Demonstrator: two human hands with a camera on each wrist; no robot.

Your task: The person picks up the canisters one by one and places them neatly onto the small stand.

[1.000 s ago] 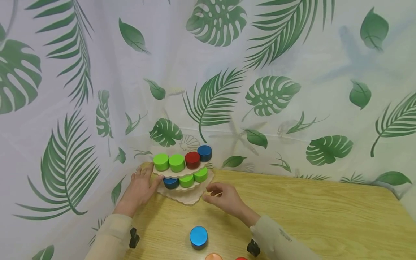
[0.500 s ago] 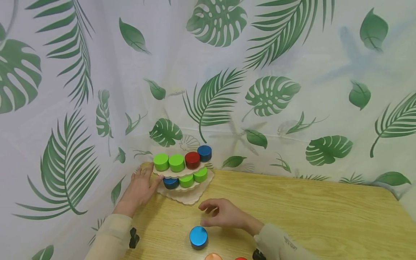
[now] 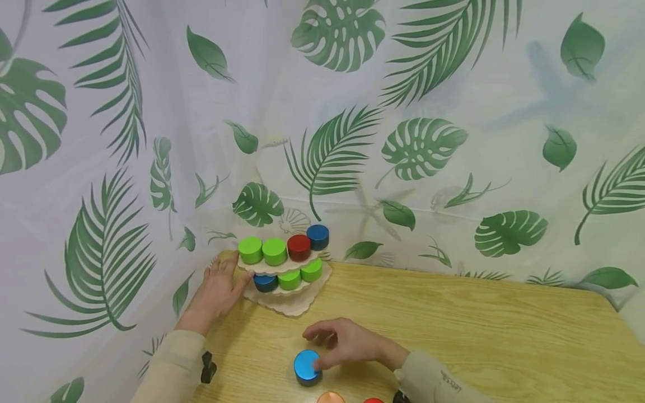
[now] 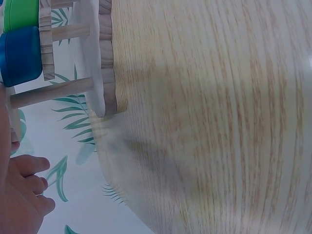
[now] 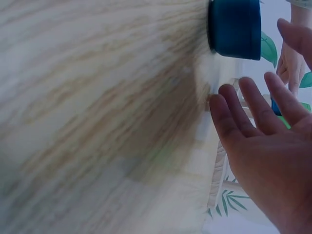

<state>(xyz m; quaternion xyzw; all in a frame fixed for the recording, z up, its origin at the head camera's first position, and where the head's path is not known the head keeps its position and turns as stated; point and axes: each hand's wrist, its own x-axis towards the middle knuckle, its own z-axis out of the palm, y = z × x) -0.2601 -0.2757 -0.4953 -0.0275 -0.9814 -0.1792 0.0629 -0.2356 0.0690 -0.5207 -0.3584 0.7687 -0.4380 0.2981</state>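
My left hand holds the left side of a tiered wooden stand with scalloped edges, its thumb at the front of the upper tier. In the left wrist view, the other fingers are loosely bent beside the stand. A loose blue cylinder stands upright on the table in front of the stand. Over it is my right hand, thumb overlapping the cylinder's right edge in the head view. The right wrist view shows this hand with fingers spread and a gap to the blue cylinder.
The upper tier bears two green cylinders, a red one and a blue one. Lower sit a blue and two green cylinders. Orange and red tops show at the bottom edge. Leaf-printed curtain surrounds the table.
My right hand has come away from the stand's right side toward me, down to the loose blue cylinder. My left hand has stayed at the stand.
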